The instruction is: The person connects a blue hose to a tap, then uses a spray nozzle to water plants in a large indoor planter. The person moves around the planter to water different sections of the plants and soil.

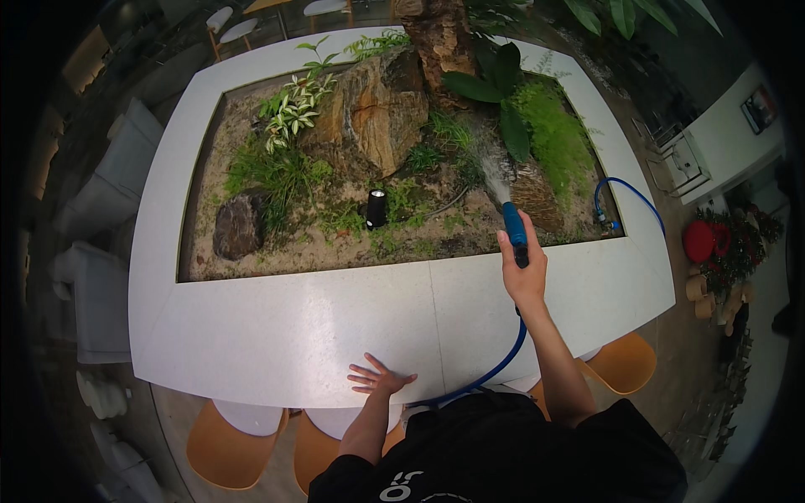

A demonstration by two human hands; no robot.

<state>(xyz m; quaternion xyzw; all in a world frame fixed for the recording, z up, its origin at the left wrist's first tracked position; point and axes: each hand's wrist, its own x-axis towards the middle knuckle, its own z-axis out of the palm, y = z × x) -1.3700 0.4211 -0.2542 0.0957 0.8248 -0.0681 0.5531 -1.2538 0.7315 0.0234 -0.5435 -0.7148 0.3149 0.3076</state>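
My right hand [527,269] is closed around a blue hose spray nozzle [514,225], held over the front part of a planter bed. A fan of water [495,173] leaves its tip toward the rocks and green plants near the tree trunk [437,50]. From the nozzle's lower end a blue hose [503,363] curves down to the table's front edge. My left hand [379,376] rests with spread fingers on the white tabletop [302,339], holding nothing. Ahead of it, a small black spotlight [376,209] stands in the sandy soil.
A large brown rock [371,116] and a smaller dark rock [238,225] sit in the bed. At the right corner, a blue hose fitting [605,220] feeds hose over the rim. Orange-backed chairs [236,446] line the front; pale armchairs [107,302] stand left.
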